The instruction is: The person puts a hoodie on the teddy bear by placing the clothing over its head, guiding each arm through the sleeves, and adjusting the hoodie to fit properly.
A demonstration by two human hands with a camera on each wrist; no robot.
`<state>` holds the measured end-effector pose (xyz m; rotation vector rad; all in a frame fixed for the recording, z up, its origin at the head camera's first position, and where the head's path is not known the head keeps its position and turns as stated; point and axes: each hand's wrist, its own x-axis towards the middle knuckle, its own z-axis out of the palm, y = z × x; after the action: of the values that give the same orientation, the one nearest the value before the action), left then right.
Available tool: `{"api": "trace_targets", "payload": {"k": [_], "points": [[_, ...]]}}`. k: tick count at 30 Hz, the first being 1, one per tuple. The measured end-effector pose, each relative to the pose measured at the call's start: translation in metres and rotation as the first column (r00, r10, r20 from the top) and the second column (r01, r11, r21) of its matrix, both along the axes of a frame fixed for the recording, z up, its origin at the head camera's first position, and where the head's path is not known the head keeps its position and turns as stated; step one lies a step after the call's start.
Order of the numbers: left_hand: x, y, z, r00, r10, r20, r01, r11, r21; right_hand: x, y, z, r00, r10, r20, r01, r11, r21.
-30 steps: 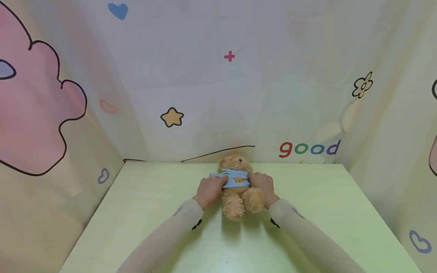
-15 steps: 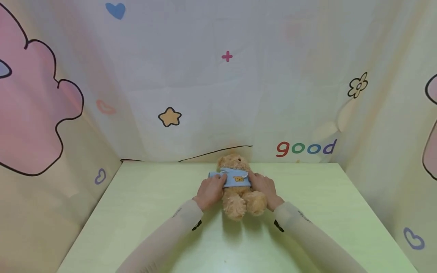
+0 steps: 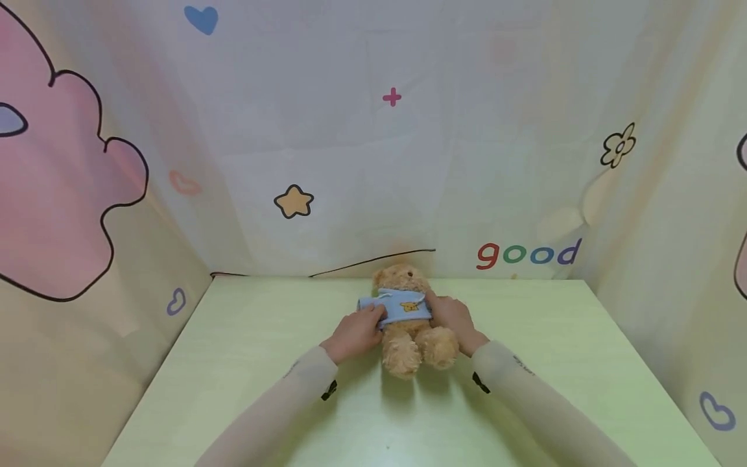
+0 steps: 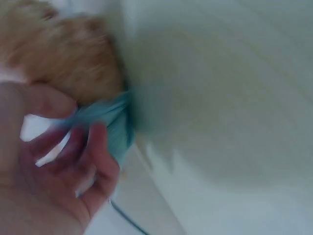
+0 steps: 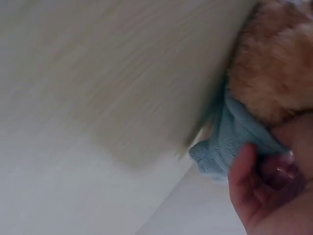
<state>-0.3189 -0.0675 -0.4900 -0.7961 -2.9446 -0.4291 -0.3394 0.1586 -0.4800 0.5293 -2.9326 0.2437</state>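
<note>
While the left hand (image 3: 353, 334) pinches the lower side of the blue shirt (image 3: 399, 311), the right hand (image 3: 456, 319) grips its cloth at the opposite side, fingers curled and barely parted on both. The plush teddy bear (image 3: 406, 326) wearing it reclines at the far edge of the surface (image 3: 262, 324), head next to the printed fabric backdrop (image 3: 338, 162), legs toward the person; whether head and backdrop touch, I cannot tell. This looks like the step of straightening the shirt, with some belly fur showing below the hem. Next seems to call for a gentle, even downward tug, both sides together, so the body doesn't twist.
</note>
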Motion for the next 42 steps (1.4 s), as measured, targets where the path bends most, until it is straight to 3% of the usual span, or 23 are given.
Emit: {"api": "trace_targets", "payload": {"k": [2, 3, 6, 9, 10, 13, 16, 19, 21, 23, 26, 28, 30, 31, 34, 36, 40, 42], "points": [[0.001, -0.004, 0.008, 0.996, 0.002, 0.091, -0.009, 0.997, 0.082, 0.004, 0.007, 0.004, 0.997, 0.055, 0.046, -0.05, 0.993, -0.106], [0.002, -0.005, 0.013, 0.995, 0.002, 0.101, -0.013, 0.994, 0.113, 0.007, 0.011, 0.005, 0.994, 0.09, 0.055, -0.081, 0.985, -0.15], [0.001, -0.002, 0.025, 0.999, -0.017, 0.04, 0.011, 0.99, 0.142, 0.014, 0.021, 0.008, 0.981, 0.184, 0.062, -0.167, 0.962, -0.214], [0.0, 0.006, 0.029, 0.994, -0.11, -0.013, 0.111, 0.988, 0.104, 0.017, 0.028, 0.009, 0.965, 0.255, 0.069, -0.227, 0.934, -0.277], [0.001, 0.01, 0.029, 0.989, -0.147, 0.005, 0.146, 0.986, 0.084, 0.017, 0.03, 0.009, 0.963, 0.257, 0.076, -0.223, 0.925, -0.308], [0.004, 0.019, 0.022, 0.968, -0.228, 0.102, 0.228, 0.974, 0.015, 0.012, 0.036, 0.01, 0.974, 0.211, 0.08, -0.163, 0.905, -0.393], [0.008, 0.022, 0.014, 0.959, -0.228, 0.17, 0.238, 0.97, -0.047, 0.002, 0.044, 0.012, 0.99, 0.076, 0.115, -0.013, 0.881, -0.474], [0.009, 0.022, 0.009, 0.964, -0.227, 0.142, 0.24, 0.967, -0.087, -0.009, 0.053, 0.012, 0.977, -0.003, 0.213, 0.121, 0.829, -0.546], [0.009, 0.02, 0.008, 0.963, -0.24, 0.125, 0.253, 0.962, -0.104, -0.017, 0.057, 0.01, 0.947, 0.017, 0.322, 0.185, 0.79, -0.585], [0.008, 0.017, 0.008, 0.959, -0.259, 0.118, 0.272, 0.956, -0.113, -0.023, 0.059, 0.005, 0.901, 0.079, 0.428, 0.221, 0.764, -0.606], [0.007, 0.013, 0.008, 0.947, -0.29, 0.139, 0.305, 0.947, -0.104, -0.029, 0.059, -0.003, 0.798, 0.184, 0.574, 0.298, 0.708, -0.641], [0.006, 0.012, 0.008, 0.937, -0.312, 0.156, 0.327, 0.941, -0.083, -0.029, 0.059, -0.007, 0.747, 0.228, 0.624, 0.349, 0.664, -0.661], [0.006, 0.012, 0.007, 0.931, -0.327, 0.166, 0.342, 0.937, -0.073, -0.028, 0.058, -0.007, 0.732, 0.244, 0.636, 0.372, 0.639, -0.673], [0.005, 0.012, 0.006, 0.928, -0.33, 0.171, 0.345, 0.936, -0.067, -0.027, 0.057, -0.006, 0.742, 0.244, 0.624, 0.363, 0.637, -0.68], [0.004, 0.013, 0.004, 0.93, -0.325, 0.173, 0.34, 0.939, -0.062, -0.024, 0.055, -0.001, 0.797, 0.229, 0.558, 0.291, 0.665, -0.688], [0.003, 0.012, 0.004, 0.932, -0.319, 0.171, 0.333, 0.941, -0.059, -0.024, 0.055, 0.002, 0.817, 0.203, 0.539, 0.282, 0.675, -0.682], [0.002, 0.011, 0.003, 0.935, -0.318, 0.159, 0.333, 0.94, -0.073, -0.024, 0.058, 0.002, 0.788, 0.189, 0.586, 0.329, 0.675, -0.66], [0.003, 0.011, 0.003, 0.935, -0.317, 0.159, 0.332, 0.94, -0.08, -0.024, 0.059, -0.001, 0.778, 0.192, 0.598, 0.319, 0.7, -0.639]]}}
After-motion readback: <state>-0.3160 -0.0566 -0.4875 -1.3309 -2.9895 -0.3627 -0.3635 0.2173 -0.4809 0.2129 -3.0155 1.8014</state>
